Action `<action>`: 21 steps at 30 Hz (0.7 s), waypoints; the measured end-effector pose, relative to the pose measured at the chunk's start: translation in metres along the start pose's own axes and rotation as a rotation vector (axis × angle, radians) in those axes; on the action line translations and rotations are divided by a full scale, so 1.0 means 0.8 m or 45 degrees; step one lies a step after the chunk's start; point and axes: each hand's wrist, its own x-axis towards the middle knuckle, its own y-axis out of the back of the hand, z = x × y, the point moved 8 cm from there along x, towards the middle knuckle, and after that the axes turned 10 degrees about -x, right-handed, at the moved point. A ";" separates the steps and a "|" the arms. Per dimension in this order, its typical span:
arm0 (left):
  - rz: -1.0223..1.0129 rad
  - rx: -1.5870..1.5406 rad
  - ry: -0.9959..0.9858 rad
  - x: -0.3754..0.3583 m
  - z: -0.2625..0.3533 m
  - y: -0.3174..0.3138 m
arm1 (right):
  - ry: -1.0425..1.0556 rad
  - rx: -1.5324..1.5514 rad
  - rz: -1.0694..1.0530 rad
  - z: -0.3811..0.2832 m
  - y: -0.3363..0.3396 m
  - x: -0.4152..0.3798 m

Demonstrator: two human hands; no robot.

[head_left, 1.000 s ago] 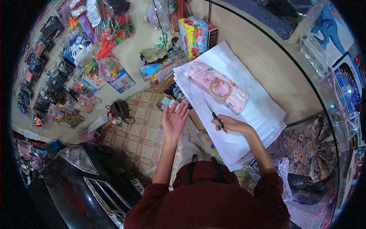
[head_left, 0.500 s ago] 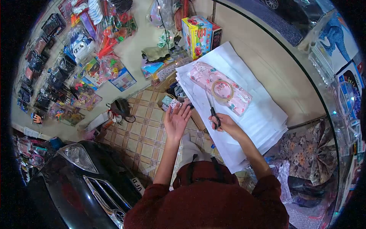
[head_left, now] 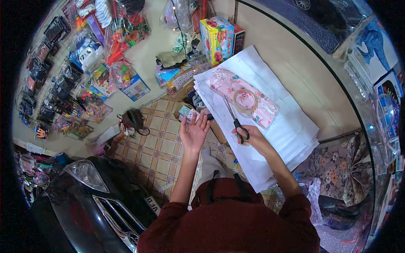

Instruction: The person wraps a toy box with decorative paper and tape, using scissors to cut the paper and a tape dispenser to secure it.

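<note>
My left hand is raised over the tiled floor, palm up with its fingers spread and nothing in it. In my right hand is a pair of scissors with black handles, its blades pointing up and left over the white paper sheets. Just beyond the blades, a roll of tape lies on a long pink parcel with a floral pattern. The parcel rests on the stacked paper sheets. Whether the blades touch the paper cannot be told.
Behind the paper stands a colourful box. An open carton with small items sits on the tiled floor. At lower left is a black car front. Packaged goods hang on the left wall.
My right hand has shifted very slightly with the scissors in it. My left hand has moved a little to the left, still spread. The parcel and tape stay where they were.
</note>
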 end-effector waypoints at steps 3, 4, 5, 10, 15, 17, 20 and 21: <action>-0.063 -0.107 0.019 0.002 0.001 -0.014 | 0.051 -0.015 -0.054 -0.004 0.000 0.001; -0.087 -0.145 0.026 0.003 0.003 -0.020 | 0.080 -0.008 -0.077 -0.007 0.001 0.001; -0.106 -0.135 -0.005 0.004 0.009 -0.024 | 0.060 -0.049 -0.109 -0.009 0.001 0.001; -0.170 0.095 -0.195 0.006 0.045 -0.048 | 0.263 -0.149 -0.091 -0.040 0.002 -0.007; -0.147 0.372 -0.352 0.003 0.066 -0.063 | 0.640 -1.533 0.752 -0.129 0.024 -0.024; -0.151 0.415 -0.369 0.007 0.071 -0.065 | 0.586 -1.694 0.712 -0.123 0.030 0.001; -0.134 0.464 -0.381 0.013 0.078 -0.063 | 0.553 -1.732 0.610 -0.124 0.031 0.021; -0.123 0.500 -0.393 0.015 0.082 -0.063 | 0.490 -1.717 0.542 -0.125 0.031 0.031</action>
